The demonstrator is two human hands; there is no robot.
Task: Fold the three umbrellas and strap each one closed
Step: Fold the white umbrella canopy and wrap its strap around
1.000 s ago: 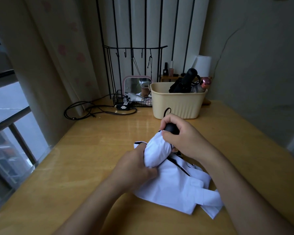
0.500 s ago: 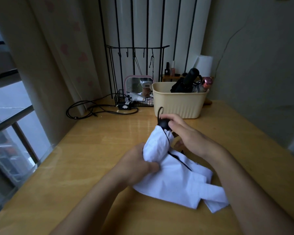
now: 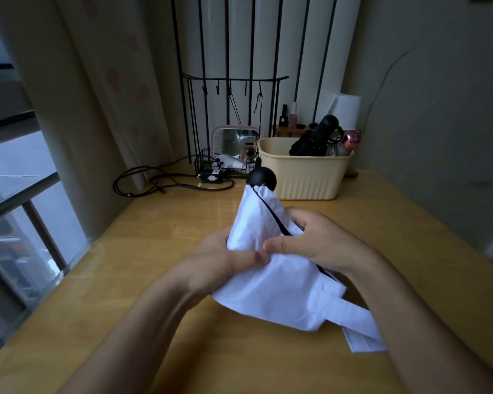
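A white umbrella (image 3: 282, 282) with black trim is held over the wooden table (image 3: 160, 240), its round black handle (image 3: 262, 179) pointing up and away. My left hand (image 3: 225, 263) grips the bunched canopy from the left. From the right, my right hand (image 3: 316, 243) pinches the white fabric, thumb on top. Loose canopy flaps hang down to the table at the lower right. Two other umbrellas, a black one (image 3: 316, 137) and one with a pink handle (image 3: 350, 140), stand in the beige basket (image 3: 305, 177).
The beige basket stands at the back of the table. Left of it are a wire tray (image 3: 211, 169), a pink-framed mirror (image 3: 234, 140) and coiled black cables (image 3: 160, 180). A window and a curtain line the left side; a wall closes the right.
My right hand left the black handle and slid down to the canopy. The umbrella has tipped more upright, with its handle bare.
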